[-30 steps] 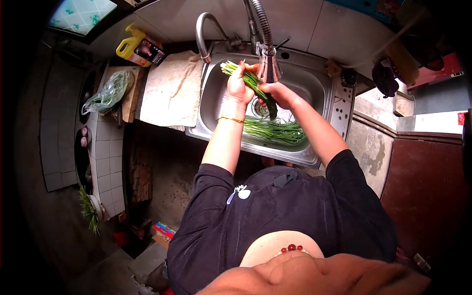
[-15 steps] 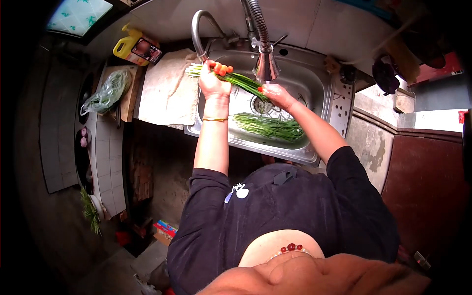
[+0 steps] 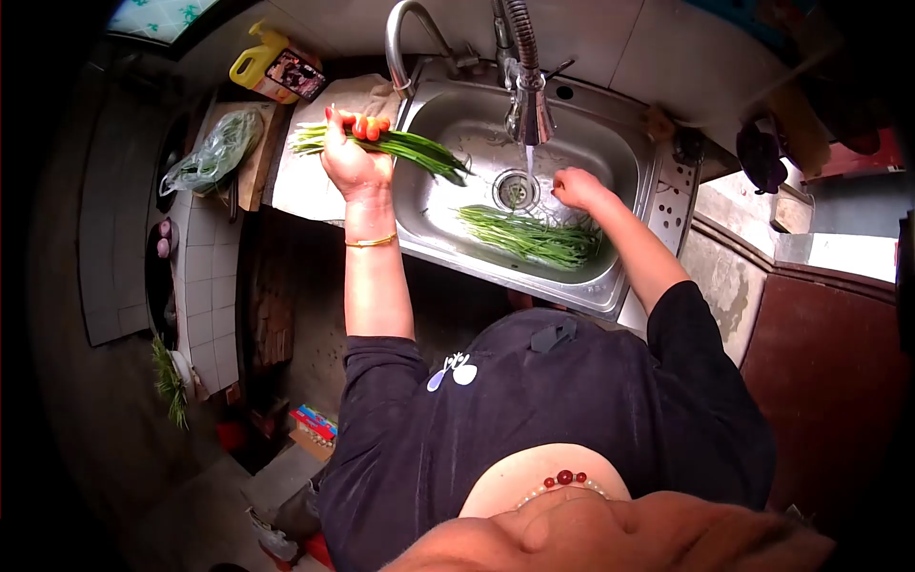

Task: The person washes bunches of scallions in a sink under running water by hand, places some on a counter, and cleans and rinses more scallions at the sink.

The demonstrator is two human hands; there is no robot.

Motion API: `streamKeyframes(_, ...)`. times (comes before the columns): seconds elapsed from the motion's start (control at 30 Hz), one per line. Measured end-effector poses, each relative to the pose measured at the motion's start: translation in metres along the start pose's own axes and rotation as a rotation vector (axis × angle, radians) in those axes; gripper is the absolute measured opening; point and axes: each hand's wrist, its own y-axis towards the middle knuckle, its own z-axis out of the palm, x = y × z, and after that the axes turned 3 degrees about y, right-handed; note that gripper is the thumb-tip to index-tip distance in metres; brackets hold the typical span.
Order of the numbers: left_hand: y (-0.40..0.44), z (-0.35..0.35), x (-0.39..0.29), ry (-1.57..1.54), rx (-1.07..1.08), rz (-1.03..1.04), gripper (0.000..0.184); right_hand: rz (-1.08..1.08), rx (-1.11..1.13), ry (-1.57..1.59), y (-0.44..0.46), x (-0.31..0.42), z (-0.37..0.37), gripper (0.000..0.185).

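Note:
My left hand is wrapped round a bunch of long green stalks, held over the left rim of the steel sink. The pale ends stick out to the left above a light cloth, the green ends to the right over the basin. My right hand is over the right part of the basin with its fingers curled; whether it holds anything is too small to tell. More green stalks lie in the sink below it. Water runs from the spray faucet near the drain.
A curved faucet rises behind the sink's left edge. Left of the cloth are a yellow jug and a plastic bag of greens on a board. A dark purple item hangs at the right.
My left hand has carried the bunch left, from over the basin to the sink's left edge. My right hand has let go of the bunch and moved slightly right.

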Motion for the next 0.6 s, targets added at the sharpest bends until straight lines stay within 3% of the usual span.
streamKeyframes(0.2, -0.016, 0.008, -0.002, -0.027, 0.009, 0.052, 0.027, -0.069, -0.168, -0.111, 0.023, 0.024, -0.058, 0.031)
streamKeyframes(0.37, -0.008, -0.045, 0.003, 0.060, -0.119, 0.067, 0.033, 0.005, -0.385, -0.128, 0.060, 0.035, -0.113, 0.028)
streamKeyframes(0.43, -0.004, -0.082, 0.006, 0.476, -0.184, 0.114, 0.034, 0.042, -0.365, -0.160, 0.070, 0.040, -0.134, 0.033)
streamKeyframes(0.47, -0.001, -0.106, 0.008, 0.821, -0.369, 0.086, 0.036, 0.124, -0.329, -0.196, 0.077, 0.043, -0.139, 0.033)
streamKeyframes(0.5, -0.002, -0.125, 0.006, 1.116, -0.419, 0.152, 0.035, 0.144, -0.275, -0.201, 0.080, 0.045, -0.146, 0.032)
streamKeyframes(0.57, -0.014, -0.128, -0.008, 1.476, -0.554, 0.158, 0.033, 0.132, -0.208, -0.233, 0.088, 0.047, -0.153, 0.034)
streamKeyframes(0.6, -0.011, -0.146, -0.007, 1.364, -0.577, 0.140, 0.031, 0.126, -0.234, -0.228, 0.090, 0.047, -0.153, 0.035)
